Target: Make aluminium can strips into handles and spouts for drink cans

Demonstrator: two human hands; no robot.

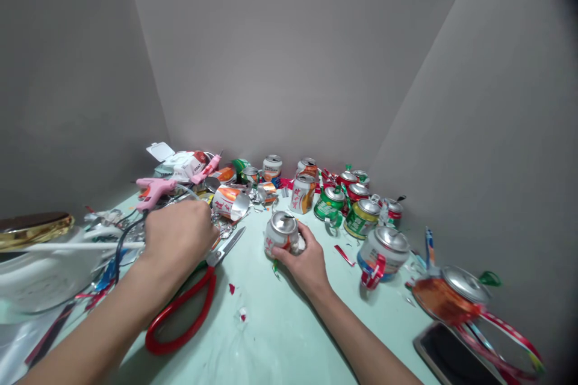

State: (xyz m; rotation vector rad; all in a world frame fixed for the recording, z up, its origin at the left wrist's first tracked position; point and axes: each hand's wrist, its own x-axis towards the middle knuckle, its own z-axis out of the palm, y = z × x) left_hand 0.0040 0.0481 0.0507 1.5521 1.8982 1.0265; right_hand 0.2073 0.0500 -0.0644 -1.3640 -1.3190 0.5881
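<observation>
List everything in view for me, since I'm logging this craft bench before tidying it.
white can: one, white-red, table centre, in right hand
upright cans: about a dozen, red, green, white, orange, back and right
cut can: one, orange-white, on its side, behind left hand
scissors: one, red handles, beside left hand
glue gun: one, pink, back left
phone: one, black, front right
table: one, pale green
left hand: closed over scraps, contents hidden
right hand: gripping white can
</observation>
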